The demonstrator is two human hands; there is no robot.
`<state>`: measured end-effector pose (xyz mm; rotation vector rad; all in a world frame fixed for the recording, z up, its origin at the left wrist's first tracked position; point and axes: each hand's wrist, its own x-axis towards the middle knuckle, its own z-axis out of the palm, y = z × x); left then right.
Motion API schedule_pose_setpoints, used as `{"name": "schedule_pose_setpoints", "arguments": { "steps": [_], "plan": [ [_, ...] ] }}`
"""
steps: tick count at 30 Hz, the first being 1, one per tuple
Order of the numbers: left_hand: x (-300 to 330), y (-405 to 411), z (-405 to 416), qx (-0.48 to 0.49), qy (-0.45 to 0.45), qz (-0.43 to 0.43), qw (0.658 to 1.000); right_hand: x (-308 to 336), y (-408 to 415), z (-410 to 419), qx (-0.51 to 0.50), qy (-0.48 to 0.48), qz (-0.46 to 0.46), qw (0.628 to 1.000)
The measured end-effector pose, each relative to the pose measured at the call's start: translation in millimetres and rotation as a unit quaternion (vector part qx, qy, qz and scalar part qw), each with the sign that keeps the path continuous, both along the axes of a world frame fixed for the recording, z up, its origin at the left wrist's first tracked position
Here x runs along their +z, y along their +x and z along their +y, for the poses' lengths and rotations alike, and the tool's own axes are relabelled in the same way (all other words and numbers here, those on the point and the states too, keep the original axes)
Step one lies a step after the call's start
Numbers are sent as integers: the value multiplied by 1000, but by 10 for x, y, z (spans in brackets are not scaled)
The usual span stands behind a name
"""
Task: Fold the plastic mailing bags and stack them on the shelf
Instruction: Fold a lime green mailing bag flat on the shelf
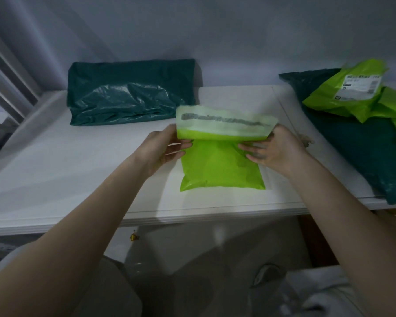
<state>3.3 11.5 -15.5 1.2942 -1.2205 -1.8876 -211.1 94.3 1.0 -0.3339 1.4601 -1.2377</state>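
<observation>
A lime-green mailing bag lies on the white shelf in front of me. Its top flap, pale inside with a grey adhesive strip, is lifted and bent toward me. My left hand pinches the flap's left edge. My right hand pinches its right edge, fingers curled under the fold. A folded dark-green bag sits at the back left against the wall. At the right lies a pile of unfolded bags: a dark-green one with lime-green ones on top.
The shelf's front edge runs across the middle of the view. A metal shelf upright stands at the far left. Below the shelf are dim white shapes and my lap. A thin stick or wire lies near the right pile.
</observation>
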Motion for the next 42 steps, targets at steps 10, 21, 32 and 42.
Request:
{"name": "schedule_pose_setpoints", "arguments": {
  "steps": [10, 21, 32, 42],
  "plan": [
    [-21, 43, 114, -91, -84, -29, 992, -33, -56, 97, 110, -48, 124, 985],
    [-113, 22, 212, -107, -179, -97, 973, -18, -94, 236, 209, -39, 248, 945],
    [-170, 23, 286, -125, -191, -98, 969, -101, -127, 319, 239, -67, 250, 936],
    [-197, 18, 302, -157, -257, -162, 940, -156, -100, 335, 205, -60, 273, 938]
  ]
}}
